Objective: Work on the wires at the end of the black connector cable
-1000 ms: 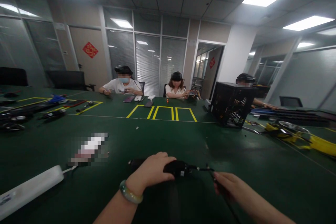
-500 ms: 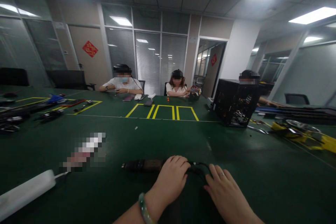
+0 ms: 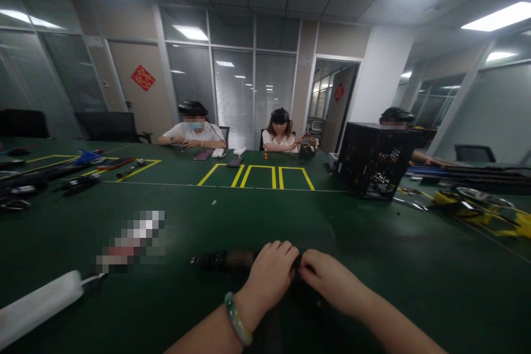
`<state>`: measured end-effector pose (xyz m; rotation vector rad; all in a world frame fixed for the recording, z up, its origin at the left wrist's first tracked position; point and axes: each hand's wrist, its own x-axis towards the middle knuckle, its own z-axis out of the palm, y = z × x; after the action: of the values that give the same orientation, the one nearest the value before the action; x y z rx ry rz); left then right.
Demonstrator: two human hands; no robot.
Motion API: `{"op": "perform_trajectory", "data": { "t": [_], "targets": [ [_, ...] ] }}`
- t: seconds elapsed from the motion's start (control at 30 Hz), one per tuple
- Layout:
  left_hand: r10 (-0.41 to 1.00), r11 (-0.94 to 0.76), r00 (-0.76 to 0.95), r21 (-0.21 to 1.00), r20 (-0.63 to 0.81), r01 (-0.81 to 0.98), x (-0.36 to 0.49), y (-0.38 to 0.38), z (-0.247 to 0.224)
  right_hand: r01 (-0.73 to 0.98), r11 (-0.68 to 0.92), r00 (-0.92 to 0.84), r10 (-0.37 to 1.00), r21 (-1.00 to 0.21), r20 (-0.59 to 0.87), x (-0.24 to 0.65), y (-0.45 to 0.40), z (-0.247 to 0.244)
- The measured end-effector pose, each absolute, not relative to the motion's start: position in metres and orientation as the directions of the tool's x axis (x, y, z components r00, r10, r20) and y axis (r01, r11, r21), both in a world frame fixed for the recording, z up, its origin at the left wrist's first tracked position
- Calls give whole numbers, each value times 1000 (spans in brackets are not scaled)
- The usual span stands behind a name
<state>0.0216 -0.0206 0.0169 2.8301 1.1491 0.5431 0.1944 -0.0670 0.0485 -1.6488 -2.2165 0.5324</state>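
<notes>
A dark, cylindrical corded tool, resembling an electric screwdriver (image 3: 236,260), lies along the green table with its narrow metal tip to the left. My left hand (image 3: 271,276), with a green bangle at its wrist, is wrapped over the tool's rear part. Right beside it, my right hand (image 3: 326,274) is closed, fingers curled at the tool's back end where the cord comes out. What exactly lies between those fingers is hidden. Something dark, perhaps the cord, shows faintly beneath my right wrist.
A white block with a cord (image 3: 45,307) rests at the left, near a blurred-out patch. Yellow tape (image 3: 274,177) marks the far half of the table (image 3: 199,321). A black computer case (image 3: 369,160) stands at right. Several people sit opposite; tools lie far left.
My right hand has moved left from the loose cord to the tool's back end and has closed, now meeting my left hand. The left hand stays on the tool.
</notes>
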Motion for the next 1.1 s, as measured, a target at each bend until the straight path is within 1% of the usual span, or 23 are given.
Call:
{"op": "perform_trajectory", "data": {
  "t": [0.13, 0.27, 0.43, 0.7, 0.93, 1.1],
  "targets": [
    [674, -735, 666, 192, 320, 651, 20, -19, 18, 769, 176, -153, 984, -615, 90, 199, -59, 30],
    [688, -723, 643, 241, 337, 647, 19, -22, 18, 702, 166, -126, 986, -693, 109, 211, -59, 16],
    [707, -707, 633, 287, 316, 646, 19, -20, 20, 709, 200, -152, 980, -676, 131, 217, -54, 11],
    [685, -727, 663, 353, 303, 589, 11, -20, 24, 694, 229, -170, 973, -683, 153, 219, -53, 14],
    [689, -722, 655, 378, 310, 580, 7, -21, 22, 695, 252, -180, 968, -673, 176, 216, -58, 19],
    [713, -700, 622, 377, 324, 606, 7, -20, 19, 737, 256, -165, 966, -626, 200, 213, -62, 26]
  ]
}}
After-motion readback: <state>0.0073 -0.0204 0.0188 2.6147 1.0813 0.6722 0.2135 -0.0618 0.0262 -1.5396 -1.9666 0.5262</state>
